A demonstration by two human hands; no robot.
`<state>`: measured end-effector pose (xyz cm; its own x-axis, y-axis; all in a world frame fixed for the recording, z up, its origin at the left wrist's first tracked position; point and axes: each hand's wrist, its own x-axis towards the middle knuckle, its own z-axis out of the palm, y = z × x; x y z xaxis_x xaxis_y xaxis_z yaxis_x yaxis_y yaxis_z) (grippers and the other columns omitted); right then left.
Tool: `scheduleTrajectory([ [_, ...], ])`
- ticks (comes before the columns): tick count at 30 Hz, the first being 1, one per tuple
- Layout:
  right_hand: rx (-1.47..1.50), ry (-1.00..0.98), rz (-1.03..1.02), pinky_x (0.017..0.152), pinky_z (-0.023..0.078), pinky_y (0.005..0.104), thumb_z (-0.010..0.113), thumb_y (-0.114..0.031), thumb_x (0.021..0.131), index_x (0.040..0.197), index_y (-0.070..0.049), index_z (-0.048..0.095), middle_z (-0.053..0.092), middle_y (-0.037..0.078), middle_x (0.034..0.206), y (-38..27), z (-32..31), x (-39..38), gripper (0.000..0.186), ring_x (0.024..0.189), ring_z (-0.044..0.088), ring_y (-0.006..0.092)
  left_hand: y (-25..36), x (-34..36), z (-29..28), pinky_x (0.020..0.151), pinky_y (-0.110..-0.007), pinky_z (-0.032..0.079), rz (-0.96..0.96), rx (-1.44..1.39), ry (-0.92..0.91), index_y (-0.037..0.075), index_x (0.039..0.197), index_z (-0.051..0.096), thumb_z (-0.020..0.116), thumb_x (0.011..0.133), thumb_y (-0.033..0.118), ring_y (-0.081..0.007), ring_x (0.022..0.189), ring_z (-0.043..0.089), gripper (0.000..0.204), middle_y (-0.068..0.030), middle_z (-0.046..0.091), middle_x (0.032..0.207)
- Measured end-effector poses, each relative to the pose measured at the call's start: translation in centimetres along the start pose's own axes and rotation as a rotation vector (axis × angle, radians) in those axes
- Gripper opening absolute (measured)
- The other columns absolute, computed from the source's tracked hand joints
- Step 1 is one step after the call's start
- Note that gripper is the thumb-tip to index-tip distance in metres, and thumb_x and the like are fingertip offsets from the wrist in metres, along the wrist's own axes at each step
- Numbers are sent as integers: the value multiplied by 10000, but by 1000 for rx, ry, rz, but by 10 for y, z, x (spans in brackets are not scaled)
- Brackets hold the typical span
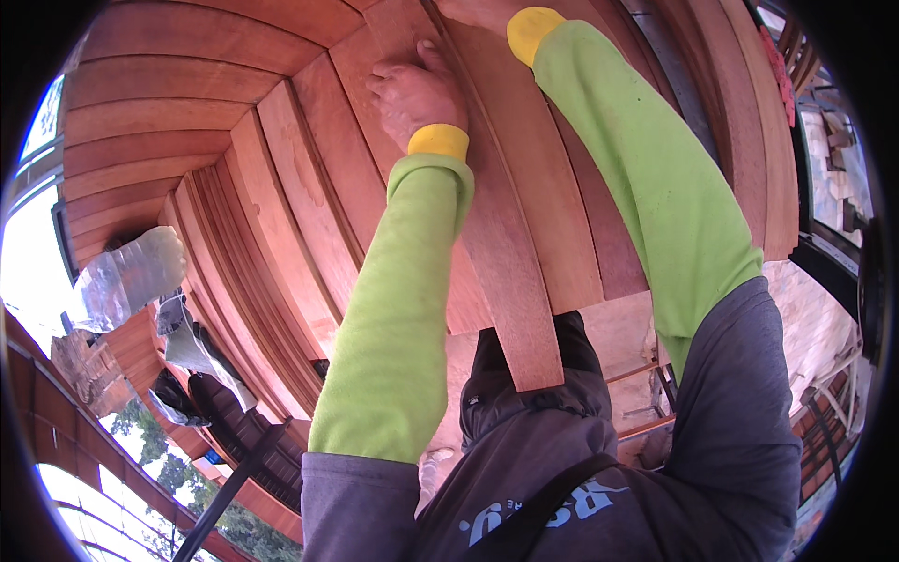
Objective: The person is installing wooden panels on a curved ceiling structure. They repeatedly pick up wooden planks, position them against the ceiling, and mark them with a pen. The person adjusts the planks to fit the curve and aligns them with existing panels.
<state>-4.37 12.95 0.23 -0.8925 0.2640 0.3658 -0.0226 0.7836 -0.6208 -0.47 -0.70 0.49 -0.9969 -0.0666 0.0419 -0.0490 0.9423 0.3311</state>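
A long reddish-brown wooden plank (501, 272) lies lengthwise before me on top of other planks, its near end jutting out to my waist. My left hand (419, 94) is on this plank with its fingers curled at the left edge and the thumb pointing away from me. Farther off, at the top rim, my right hand (476, 13) reaches across toward the plank's far part; its fingers are cut off by the picture's edge. Both forearms wear green sleeves with yellow cuffs.
Side by side beneath lie several more planks (552, 225). Stacked boards (169, 112) rise at the far left. A clear plastic bottle (131, 276) and crumpled plastic bags (192, 342) are at the left. A dark metal bar (679, 75) runs among the boards on the right.
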Motion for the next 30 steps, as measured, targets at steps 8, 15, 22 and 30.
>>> scheduleTrajectory([
  [8,-210,-310,72,773,512,456,612,-110,703,844,19,678,654,234,919,-38,-21,31,203,908,641,382,-7,4,7,835,-472,485,0,-33,51,-88,1055,484,473,859,555,-405,991,596,672,-267,583,1071],
  [15,-110,-369,19,661,504,488,597,-93,684,730,53,666,627,282,756,-41,-51,-38,168,775,643,426,-6,12,14,851,-475,492,-19,-12,59,-53,1070,514,532,813,605,-404,1006,605,707,-282,599,1074],
  [22,65,-486,48,535,485,467,597,-40,590,649,-15,602,604,188,657,-100,-116,-240,64,637,608,392,-9,11,14,877,-478,476,-46,23,64,-98,1122,511,483,840,576,-414,1051,581,732,-283,585,1124],
  [30,281,-544,715,601,490,400,571,-72,812,865,0,592,626,157,704,-148,-217,-462,92,665,639,324,-16,16,14,856,-457,486,-6,19,17,-99,1134,475,542,782,620,-383,1041,583,803,-257,550,1126],
])
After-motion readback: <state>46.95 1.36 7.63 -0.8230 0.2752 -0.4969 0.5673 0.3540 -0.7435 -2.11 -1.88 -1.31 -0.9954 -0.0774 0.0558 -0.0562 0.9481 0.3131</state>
